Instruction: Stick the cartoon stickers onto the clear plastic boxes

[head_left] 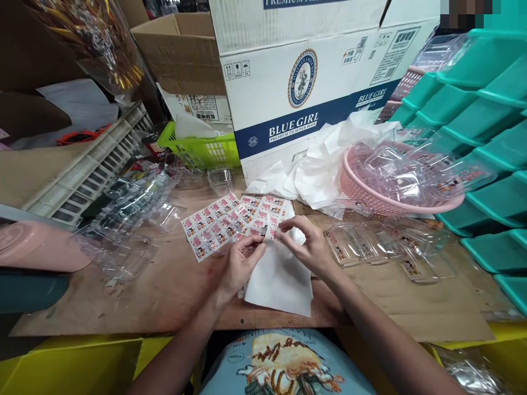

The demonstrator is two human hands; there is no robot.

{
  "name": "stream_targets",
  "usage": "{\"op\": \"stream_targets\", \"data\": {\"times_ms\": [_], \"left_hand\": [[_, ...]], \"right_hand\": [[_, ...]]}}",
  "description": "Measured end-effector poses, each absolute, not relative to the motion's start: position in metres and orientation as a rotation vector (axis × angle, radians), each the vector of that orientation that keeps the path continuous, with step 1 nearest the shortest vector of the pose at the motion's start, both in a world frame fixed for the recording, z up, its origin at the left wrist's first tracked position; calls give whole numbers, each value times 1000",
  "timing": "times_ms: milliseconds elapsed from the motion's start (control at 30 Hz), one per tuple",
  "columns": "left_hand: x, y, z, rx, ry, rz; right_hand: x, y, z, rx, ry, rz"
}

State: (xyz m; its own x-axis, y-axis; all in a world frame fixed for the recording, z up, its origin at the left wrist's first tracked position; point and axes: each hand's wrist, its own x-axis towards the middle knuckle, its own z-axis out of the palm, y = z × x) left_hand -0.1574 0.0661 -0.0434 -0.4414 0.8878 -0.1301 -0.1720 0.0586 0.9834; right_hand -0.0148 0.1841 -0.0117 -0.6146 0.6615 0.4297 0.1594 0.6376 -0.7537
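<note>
My left hand [241, 262] pinches the edge of a white backing sheet [281, 281] lying on the brown worktop [164, 291]. My right hand [307, 241] pinches a small pink-and-white sticker [272, 231] at the top of that sheet, its fingers closed on it. Just beyond lie sticker sheets [230, 216] printed with rows of small pink labels. Both hands meet over the backing sheet, a finger's width apart.
Clear plastic clamshell boxes [123, 219] lie heaped at left, and labelled ones [370, 244] sit at right. A pink basket [387, 186] holds more clamshells. A Blue Girl carton [304, 82], crumpled white paper [325, 164], a green basket [201, 145] and stacked teal trays [486, 137] ring the work area.
</note>
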Motion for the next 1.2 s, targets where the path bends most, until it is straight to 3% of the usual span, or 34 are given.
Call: {"op": "stream_targets", "data": {"times_ms": [167, 300, 467, 633, 767, 900, 967, 1200], "left_hand": [[-157, 68, -40, 850, 1494, 1520], [-163, 65, -50, 918, 1628, 1446], [-149, 62, -40, 1455, 1975, 1443], [-132, 72, -14, 1115, 1402, 1523], [-139, 73, -11, 678, 1080, 1642], [-136, 67, -14, 739, 1048, 1652], [-133, 63, -14, 919, 1206, 1618], [-193, 41, -7, 1678, 2343, 1416]], "right_hand": [[-15, 184, -20, -723, -1866, 1261], [-5, 206, -27, -850, -1599, 1269], [4, 206, -7, -890, -1492, 931], [-7, 167, 5, -559, -2120, 578], [-6, 163, -4, -615, -1943, 975], [-6, 170, -10, -816, -1607, 1533], [-6, 170, -7, -780, -1579, 1597], [14, 177, 12, -789, -1575, 1144]]}}
